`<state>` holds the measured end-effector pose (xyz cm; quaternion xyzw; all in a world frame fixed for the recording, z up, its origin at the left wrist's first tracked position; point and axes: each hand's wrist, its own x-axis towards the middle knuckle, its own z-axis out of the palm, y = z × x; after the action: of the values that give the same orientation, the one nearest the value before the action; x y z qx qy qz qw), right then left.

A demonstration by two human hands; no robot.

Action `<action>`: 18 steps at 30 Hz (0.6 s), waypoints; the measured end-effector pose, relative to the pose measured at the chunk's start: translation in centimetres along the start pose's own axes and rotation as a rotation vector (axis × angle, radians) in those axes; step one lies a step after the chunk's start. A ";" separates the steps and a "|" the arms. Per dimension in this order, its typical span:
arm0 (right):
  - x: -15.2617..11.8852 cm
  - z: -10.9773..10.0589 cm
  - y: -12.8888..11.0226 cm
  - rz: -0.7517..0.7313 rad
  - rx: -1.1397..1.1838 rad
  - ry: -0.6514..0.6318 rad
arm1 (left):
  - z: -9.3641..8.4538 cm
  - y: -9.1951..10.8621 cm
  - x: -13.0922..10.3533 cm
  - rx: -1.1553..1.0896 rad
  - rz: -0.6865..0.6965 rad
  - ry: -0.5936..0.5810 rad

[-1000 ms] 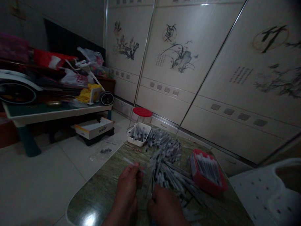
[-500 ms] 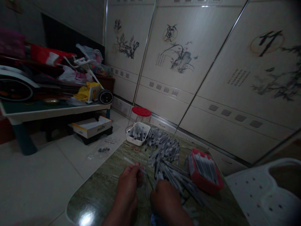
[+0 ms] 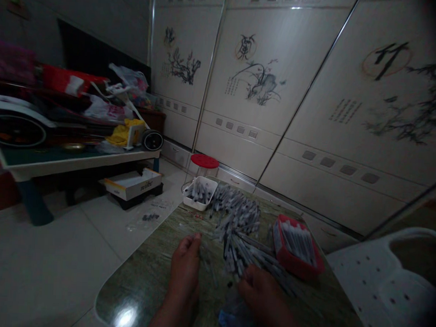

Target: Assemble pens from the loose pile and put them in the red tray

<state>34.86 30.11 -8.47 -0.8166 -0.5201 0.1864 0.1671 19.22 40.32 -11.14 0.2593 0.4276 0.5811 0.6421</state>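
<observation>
My left hand [image 3: 186, 258] is raised over the table with thumb and fingers pinched together. A faint pale end, like part of a clear pen, shows beyond its fingertips; most of it is hidden or blurred. My right hand [image 3: 258, 284] is closed at the near edge of a loose heap of grey, clear-barrelled pens [image 3: 243, 214]; whatever its fingers hold cannot be made out. Between the hands lies a thin clear tube [image 3: 210, 267]. A small black piece [image 3: 230, 284] is close to the right hand. Below it is a blue crumpled item [image 3: 234, 321].
A white basket [image 3: 184, 201] of pen parts stands at the table's far left corner. The red basket [image 3: 316, 267] to the right holds more pens. A white chair [image 3: 386, 269] is beside the green table [image 3: 139, 270]. Beyond are a red stool [image 3: 204, 160] and a shoebox [image 3: 131, 186].
My right hand has moved right, away from my left hand, towards the pen heap. The dark thin rod between the hands no longer shows. My left hand stays nearly in place.
</observation>
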 end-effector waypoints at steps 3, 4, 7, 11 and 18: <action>-0.7 -0.6 1.5 -0.011 0.100 0.002 | 0.3 -0.5 -0.1 -0.033 -0.081 -0.138; -0.9 -0.7 2.0 -0.015 0.128 0.001 | 0.4 -0.7 -0.1 -0.041 -0.104 -0.173; -1.3 -0.9 3.5 -0.031 0.251 -0.012 | 0.8 -1.1 -0.4 -0.057 -0.153 -0.251; -1.6 -0.7 5.2 -0.045 0.384 0.016 | 1.3 -1.3 -0.6 -0.068 -0.166 -0.274; -2.0 -1.0 6.1 -0.039 0.410 0.044 | 1.9 -0.6 -0.9 -0.075 -0.143 -0.170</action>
<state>39.40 25.76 -10.17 -0.7590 -0.4832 0.2672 0.3449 21.19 39.68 -10.41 0.2522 0.3668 0.5252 0.7253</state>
